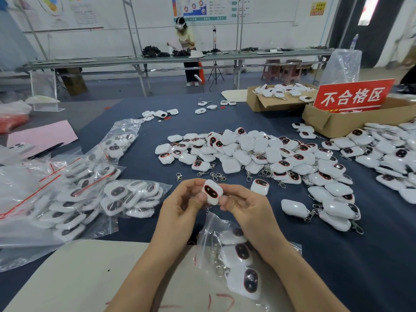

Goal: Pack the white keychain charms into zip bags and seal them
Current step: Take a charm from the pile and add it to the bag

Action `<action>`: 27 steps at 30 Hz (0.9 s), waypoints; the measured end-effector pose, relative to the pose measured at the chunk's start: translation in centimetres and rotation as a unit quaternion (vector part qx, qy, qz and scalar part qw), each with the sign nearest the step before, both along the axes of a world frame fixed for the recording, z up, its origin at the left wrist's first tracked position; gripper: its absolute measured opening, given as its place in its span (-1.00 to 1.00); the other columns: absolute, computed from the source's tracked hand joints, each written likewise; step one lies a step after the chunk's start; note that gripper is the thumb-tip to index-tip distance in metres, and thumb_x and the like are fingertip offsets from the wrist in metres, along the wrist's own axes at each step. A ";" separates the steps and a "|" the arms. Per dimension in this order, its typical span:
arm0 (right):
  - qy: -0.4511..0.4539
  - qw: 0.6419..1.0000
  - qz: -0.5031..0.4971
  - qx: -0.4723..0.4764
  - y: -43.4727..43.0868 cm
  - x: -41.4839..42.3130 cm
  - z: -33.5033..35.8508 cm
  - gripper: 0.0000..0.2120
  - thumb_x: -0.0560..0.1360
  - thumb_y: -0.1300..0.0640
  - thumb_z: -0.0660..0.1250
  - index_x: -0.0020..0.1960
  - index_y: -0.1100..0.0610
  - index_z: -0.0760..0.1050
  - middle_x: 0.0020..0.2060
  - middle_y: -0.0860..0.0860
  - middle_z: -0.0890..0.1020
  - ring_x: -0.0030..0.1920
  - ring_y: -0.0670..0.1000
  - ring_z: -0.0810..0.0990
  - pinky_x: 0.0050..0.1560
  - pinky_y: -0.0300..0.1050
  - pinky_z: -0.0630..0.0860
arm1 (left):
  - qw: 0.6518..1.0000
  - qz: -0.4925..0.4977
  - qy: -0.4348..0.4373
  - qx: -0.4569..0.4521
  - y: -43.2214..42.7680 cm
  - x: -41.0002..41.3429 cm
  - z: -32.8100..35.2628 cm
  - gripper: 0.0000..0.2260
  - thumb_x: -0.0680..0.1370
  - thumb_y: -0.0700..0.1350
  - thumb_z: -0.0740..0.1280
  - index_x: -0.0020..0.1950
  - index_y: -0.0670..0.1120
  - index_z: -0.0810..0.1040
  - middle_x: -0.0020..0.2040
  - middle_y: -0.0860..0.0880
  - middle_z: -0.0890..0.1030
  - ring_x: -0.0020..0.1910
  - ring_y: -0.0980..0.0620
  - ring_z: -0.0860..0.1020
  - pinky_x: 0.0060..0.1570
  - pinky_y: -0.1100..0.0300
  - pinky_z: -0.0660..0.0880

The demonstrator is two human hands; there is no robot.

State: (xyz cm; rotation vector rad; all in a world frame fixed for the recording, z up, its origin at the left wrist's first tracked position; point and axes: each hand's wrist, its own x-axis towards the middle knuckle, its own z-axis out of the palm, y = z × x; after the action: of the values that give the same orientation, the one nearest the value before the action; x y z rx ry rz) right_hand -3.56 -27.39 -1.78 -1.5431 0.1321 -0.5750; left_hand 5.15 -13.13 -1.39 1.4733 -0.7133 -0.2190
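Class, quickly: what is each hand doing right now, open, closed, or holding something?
Left hand: pinches the white keychain charm.
Right hand: pinches the same charm from the other side.

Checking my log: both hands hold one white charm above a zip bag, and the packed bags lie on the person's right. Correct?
Wrong side: the head view shows the packed bags on the person's left. The left hand and right hand hold one charm above the zip bag.
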 end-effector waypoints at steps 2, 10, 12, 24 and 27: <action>-0.003 1.000 -0.015 -0.014 0.0 -0.1 0.0 -0.77 0.55 0.23 0.39 0.07 -0.08 0.64 -0.03 -0.11 0.74 0.03 -0.11 0.70 0.03 -0.31 0.56 | 1.000 -0.010 -0.006 0.023 -0.2 -0.2 -0.1 -0.79 0.62 -0.19 0.36 0.09 0.13 0.62 -0.01 0.09 0.72 -0.01 0.14 0.67 0.00 0.30 0.56; 0.010 0.998 -0.041 -0.046 0.4 0.1 -0.2 -0.87 0.56 0.03 0.38 0.07 -0.14 0.65 -0.03 -0.06 0.73 0.01 -0.05 0.70 0.02 -0.19 0.61 | 0.999 -0.008 -0.023 0.025 -0.4 -0.7 -0.3 -0.74 0.54 0.00 0.46 0.22 0.15 0.59 -0.09 0.12 0.66 -0.11 0.14 0.64 -0.05 0.26 0.58; 0.012 0.999 -0.039 -0.027 0.3 0.1 -0.1 -0.84 0.55 0.10 0.42 0.04 -0.16 0.64 -0.07 -0.09 0.73 -0.04 -0.10 0.71 -0.10 -0.25 0.62 | 1.000 -0.013 -0.018 0.013 -0.2 -0.6 -0.2 -0.81 0.58 -0.08 0.44 0.17 0.12 0.60 -0.09 0.02 0.67 -0.12 0.00 0.64 -0.06 0.20 0.60; 0.001 0.996 -0.069 -0.054 0.1 0.2 -0.7 -0.73 0.56 0.29 0.39 -0.05 -0.10 0.65 -0.08 -0.06 0.72 -0.04 -0.03 0.69 -0.07 -0.21 0.61 | 0.999 -0.042 0.006 0.004 0.0 -0.5 0.0 -0.89 0.55 0.04 0.42 0.04 0.07 0.64 -0.06 -0.14 0.70 0.00 -0.32 0.62 0.07 -0.18 0.56; 0.019 0.997 -0.066 -0.046 0.1 0.3 -0.9 -0.73 0.59 0.28 0.35 -0.04 -0.09 0.63 -0.09 -0.03 0.72 -0.02 0.06 0.69 -0.02 -0.06 0.65 | 0.999 -0.036 -0.002 0.002 -0.1 -0.6 -0.1 -0.88 0.54 -0.04 0.42 0.07 0.07 0.64 -0.02 -0.01 0.72 -0.02 -0.02 0.69 -0.01 0.15 0.62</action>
State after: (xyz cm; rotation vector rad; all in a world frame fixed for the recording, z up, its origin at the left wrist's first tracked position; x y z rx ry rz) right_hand -3.27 -27.32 -2.66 -1.6441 0.2409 -0.6644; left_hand 4.51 -13.23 -1.52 1.4541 -0.7699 -0.2726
